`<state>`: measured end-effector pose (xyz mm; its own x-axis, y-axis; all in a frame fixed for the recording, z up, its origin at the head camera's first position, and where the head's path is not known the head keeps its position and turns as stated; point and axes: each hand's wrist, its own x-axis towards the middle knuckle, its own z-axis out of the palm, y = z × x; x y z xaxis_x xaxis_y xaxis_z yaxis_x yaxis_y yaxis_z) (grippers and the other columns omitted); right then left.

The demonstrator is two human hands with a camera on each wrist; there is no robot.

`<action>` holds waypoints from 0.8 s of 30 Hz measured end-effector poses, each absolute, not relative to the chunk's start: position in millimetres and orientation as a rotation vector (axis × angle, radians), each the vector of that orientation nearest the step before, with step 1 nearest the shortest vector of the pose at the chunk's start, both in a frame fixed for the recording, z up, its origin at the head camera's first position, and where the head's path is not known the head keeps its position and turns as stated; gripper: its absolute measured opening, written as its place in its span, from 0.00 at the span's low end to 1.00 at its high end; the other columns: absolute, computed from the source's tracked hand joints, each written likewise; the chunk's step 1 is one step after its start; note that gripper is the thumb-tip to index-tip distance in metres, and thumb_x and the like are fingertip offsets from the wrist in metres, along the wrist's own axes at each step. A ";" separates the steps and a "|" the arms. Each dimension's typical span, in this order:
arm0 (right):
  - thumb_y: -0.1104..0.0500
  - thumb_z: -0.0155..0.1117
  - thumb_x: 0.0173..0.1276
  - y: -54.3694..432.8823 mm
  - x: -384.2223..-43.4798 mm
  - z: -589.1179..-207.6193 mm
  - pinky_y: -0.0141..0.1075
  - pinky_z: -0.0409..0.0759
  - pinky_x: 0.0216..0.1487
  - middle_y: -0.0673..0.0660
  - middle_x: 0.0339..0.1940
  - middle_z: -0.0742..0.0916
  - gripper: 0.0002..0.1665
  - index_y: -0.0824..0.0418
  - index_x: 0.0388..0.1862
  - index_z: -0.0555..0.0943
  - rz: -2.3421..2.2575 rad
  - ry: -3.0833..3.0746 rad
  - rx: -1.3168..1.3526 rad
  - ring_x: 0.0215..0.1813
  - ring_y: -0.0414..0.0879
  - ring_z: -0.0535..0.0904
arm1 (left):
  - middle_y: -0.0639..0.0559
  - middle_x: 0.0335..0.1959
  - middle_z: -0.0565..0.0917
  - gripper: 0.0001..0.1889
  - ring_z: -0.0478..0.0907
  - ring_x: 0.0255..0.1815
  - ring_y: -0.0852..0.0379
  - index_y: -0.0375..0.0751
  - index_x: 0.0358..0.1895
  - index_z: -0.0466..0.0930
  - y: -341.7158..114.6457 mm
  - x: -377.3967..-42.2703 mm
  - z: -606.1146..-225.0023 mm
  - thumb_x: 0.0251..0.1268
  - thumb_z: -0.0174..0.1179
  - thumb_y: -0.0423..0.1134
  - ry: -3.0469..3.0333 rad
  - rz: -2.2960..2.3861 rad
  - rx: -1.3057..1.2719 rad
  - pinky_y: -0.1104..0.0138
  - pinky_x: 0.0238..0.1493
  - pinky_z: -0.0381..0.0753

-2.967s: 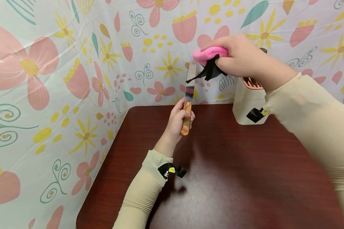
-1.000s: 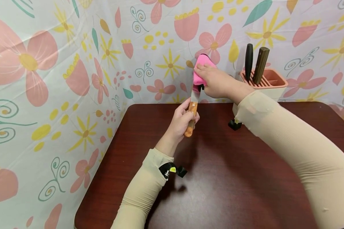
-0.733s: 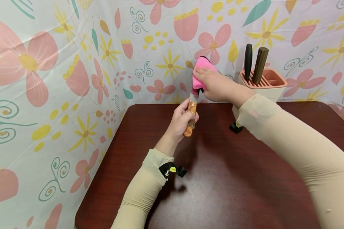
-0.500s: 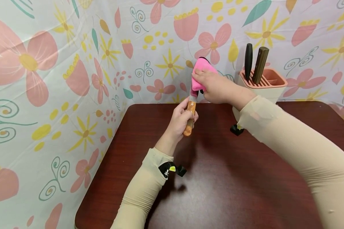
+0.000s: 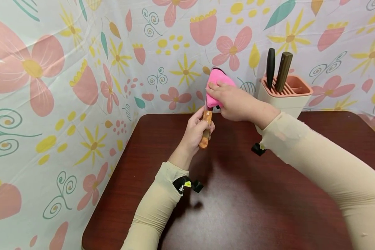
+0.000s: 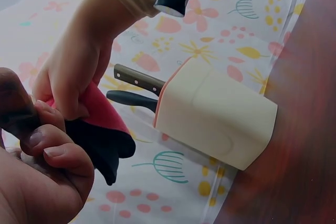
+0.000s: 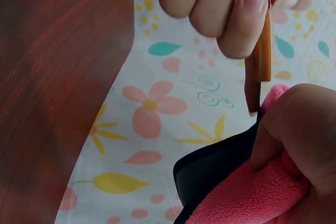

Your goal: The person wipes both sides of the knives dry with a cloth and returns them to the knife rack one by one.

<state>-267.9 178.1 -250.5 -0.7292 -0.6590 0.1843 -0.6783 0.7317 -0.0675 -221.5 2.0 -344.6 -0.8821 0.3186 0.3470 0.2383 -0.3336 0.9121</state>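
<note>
My left hand grips a knife by its orange-brown wooden handle, blade pointing up and away above the table. My right hand holds a pink cloth with a black backing, folded over the blade. The cloth hides most of the blade; a narrow strip shows along its left side. In the right wrist view, the cloth is pinched between thumb and fingers, just beyond the handle. The left wrist view shows the black side of the cloth hanging below the right hand.
Behind the right forearm, a cream knife block with a salmon slotted top stands on the dark red-brown table. It holds a black-handled knife and a brown-handled knife. A floral curtain hangs behind and at the left.
Three seconds ago the right hand held the cloth up by the blade's upper part. Over the last second, the cloth, folded over the blade, has slid down toward the handle. The left hand stays nearly still.
</note>
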 end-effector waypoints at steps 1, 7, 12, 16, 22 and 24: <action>0.71 0.53 0.61 177.8 -266.3 -251.4 0.57 0.55 0.83 0.67 0.82 0.65 0.44 0.67 0.80 0.62 0.196 -2.775 1.090 0.84 0.68 0.55 | 0.56 0.20 0.75 0.38 0.71 0.24 0.61 0.37 0.76 0.64 1.8 -221.6 -344.6 0.56 0.45 0.25 1.783 2.414 0.746 0.71 0.22 0.67; 0.72 0.53 0.59 176.0 -257.7 -256.9 0.56 0.56 0.83 0.66 0.80 0.68 0.43 0.67 0.78 0.66 0.231 -2.719 1.106 0.84 0.67 0.56 | 0.57 0.19 0.75 0.38 0.70 0.22 0.63 0.37 0.77 0.63 1.0 -221.9 -344.8 0.56 0.45 0.26 1.771 2.426 0.746 0.72 0.19 0.66; 0.72 0.53 0.58 174.6 -252.8 -261.9 0.56 0.58 0.83 0.67 0.79 0.69 0.43 0.66 0.77 0.67 0.238 -2.684 1.122 0.82 0.68 0.60 | 0.57 0.18 0.75 0.38 0.70 0.22 0.62 0.38 0.77 0.64 0.4 -221.0 -344.0 0.56 0.45 0.26 1.771 2.429 0.720 0.72 0.18 0.67; 0.73 0.51 0.58 174.0 -249.8 -264.6 0.56 0.59 0.82 0.67 0.79 0.70 0.43 0.66 0.77 0.67 0.228 -2.672 1.130 0.82 0.68 0.61 | 0.56 0.18 0.75 0.38 0.70 0.22 0.62 0.36 0.76 0.64 0.5 -221.0 -343.9 0.55 0.45 0.26 1.766 2.436 0.706 0.71 0.17 0.67; 0.73 0.50 0.60 174.1 -243.0 -264.0 0.55 0.60 0.82 0.66 0.77 0.72 0.40 0.66 0.76 0.70 0.225 -2.664 1.150 0.81 0.67 0.62 | 0.56 0.21 0.74 0.38 0.70 0.23 0.62 0.36 0.76 0.64 1.3 -221.2 -344.6 0.55 0.45 0.26 1.746 2.438 0.705 0.72 0.17 0.68; 0.72 0.50 0.60 174.2 -240.8 -262.6 0.55 0.61 0.82 0.66 0.76 0.74 0.39 0.66 0.74 0.72 0.219 -2.654 1.161 0.80 0.66 0.64 | 0.56 0.22 0.74 0.38 0.70 0.23 0.62 0.36 0.76 0.64 1.6 -221.4 -344.9 0.55 0.45 0.26 1.743 2.437 0.706 0.72 0.17 0.68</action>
<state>-240.8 174.2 -262.6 -0.6572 -0.7026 0.2730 -0.7378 0.6737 -0.0421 -221.4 1.6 -344.9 -0.8928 0.3098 0.3270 0.2093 -0.3576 0.9101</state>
